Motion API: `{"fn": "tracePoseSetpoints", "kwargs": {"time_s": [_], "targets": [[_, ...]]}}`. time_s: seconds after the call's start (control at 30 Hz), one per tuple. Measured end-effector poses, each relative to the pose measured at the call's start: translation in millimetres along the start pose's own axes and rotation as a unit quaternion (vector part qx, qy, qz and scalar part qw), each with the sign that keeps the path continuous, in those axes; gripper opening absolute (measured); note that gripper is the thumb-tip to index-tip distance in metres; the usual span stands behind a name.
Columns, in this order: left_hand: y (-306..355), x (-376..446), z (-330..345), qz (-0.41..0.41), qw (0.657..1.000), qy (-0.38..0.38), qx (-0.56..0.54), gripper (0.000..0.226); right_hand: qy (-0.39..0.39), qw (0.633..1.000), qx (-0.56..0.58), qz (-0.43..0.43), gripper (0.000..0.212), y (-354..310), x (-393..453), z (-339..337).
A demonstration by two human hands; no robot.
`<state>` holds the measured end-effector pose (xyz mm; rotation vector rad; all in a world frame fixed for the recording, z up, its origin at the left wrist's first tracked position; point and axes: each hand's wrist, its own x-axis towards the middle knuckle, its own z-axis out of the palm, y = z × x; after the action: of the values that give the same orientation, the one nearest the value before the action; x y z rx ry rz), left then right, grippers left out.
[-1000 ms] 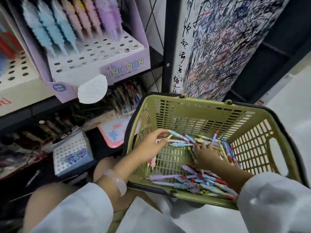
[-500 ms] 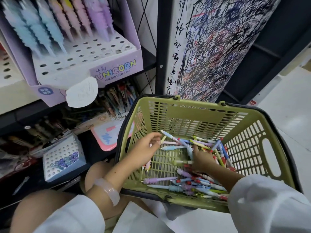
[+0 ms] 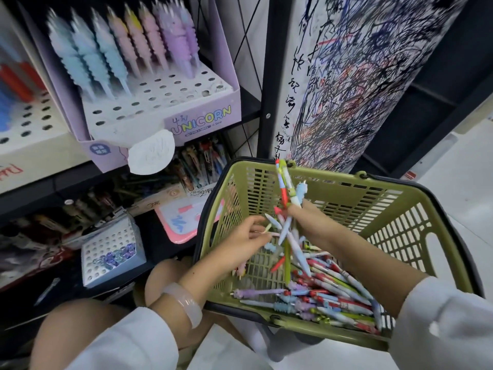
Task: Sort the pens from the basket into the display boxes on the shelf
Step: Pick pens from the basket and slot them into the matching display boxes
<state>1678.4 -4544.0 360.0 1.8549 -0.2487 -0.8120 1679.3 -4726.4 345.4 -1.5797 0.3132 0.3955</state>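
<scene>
Two hands lift pens out of a green basket beside a stationery shelf.

Nearest, loose pens [image 3: 328, 297] lie heaped in the basket [image 3: 440, 265], mostly along its near and right side. Above them the left hand [image 3: 248, 239] pinches a few thin pens with curled fingers, while the right hand [image 3: 306, 217] grips an upright bunch of pens [image 3: 286, 193] reaching past the basket's far rim. Farther left, the purple UNICORN display box [image 3: 202, 121] sits on the shelf [image 3: 250, 102], its back rows filled with pastel pens.

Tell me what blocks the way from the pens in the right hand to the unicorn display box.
Nothing visible does. The right hand holds its pens above the basket; open air leads up-left to the display box.
</scene>
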Motion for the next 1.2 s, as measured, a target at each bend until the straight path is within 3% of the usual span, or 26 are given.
{"fn": "tracePoseSetpoints", "kwargs": {"time_s": [0.13,0.23,0.47,0.63,0.87,1.13,1.2], "targets": [[11,-3,5,-0.008,0.996,-0.058,-0.06,0.062,-0.049,0.985,0.162,0.01,0.008,-19,-4,27],[10,-1,3,-0.016,0.995,-0.054,-0.079,0.077,-0.038,0.986,0.162,-0.003,0.01,-23,-6,38],[13,-4,-1,-0.015,0.996,0.009,-0.089,0.048,-0.011,0.98,0.173,-0.093,0.018,-37,-7,49],[25,-9,-12,-0.01,0.998,0.034,-0.05,0.017,0.01,0.965,0.239,-0.105,0.014,-46,-9,56],[32,-18,-19,-0.022,0.997,0.048,-0.059,0.01,0.101,0.948,0.286,-0.093,0.004,-59,-19,72],[31,-40,-25,-0.025,0.999,0.024,-0.025,0.006,0.198,0.886,0.405,-0.112,0.011,-89,-30,59],[28,-44,-28,-0.029,0.998,0.045,-0.034,0.009,0.202,0.889,0.394,-0.113,0.015,-94,-35,48]]}}
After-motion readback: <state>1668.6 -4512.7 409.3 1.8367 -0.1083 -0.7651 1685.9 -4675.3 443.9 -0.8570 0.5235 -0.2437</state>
